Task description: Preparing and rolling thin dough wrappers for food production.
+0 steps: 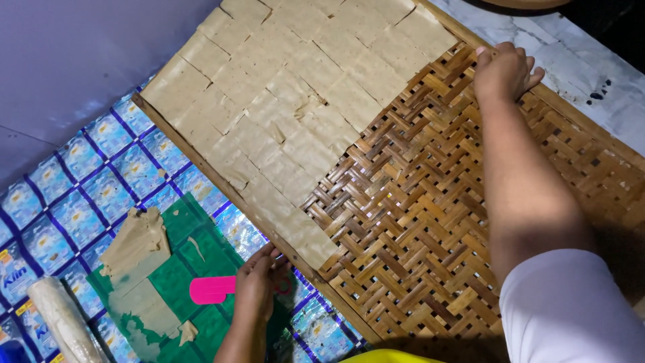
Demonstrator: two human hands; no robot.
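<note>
A woven bamboo tray (430, 222) lies tilted across the view, its upper left half covered with several thin tan dough sheets (295, 114). My right hand (505, 69) reaches to the tray's far edge and presses on the weave beside the last sheet. My left hand (259, 286) rests on a green board (201, 262) by the tray's near rim, its fingers closed on a pink flat scraper (209, 290). Scraps of tan dough (138, 249) lie on the green board to the left of that hand.
A mat woven from blue and white wrappers (87, 202) covers the floor under the board. A dough-coated rolling pin (64, 319) lies at the lower left. A white marbled floor (591, 60) shows at the upper right, a lilac wall (80, 60) upper left.
</note>
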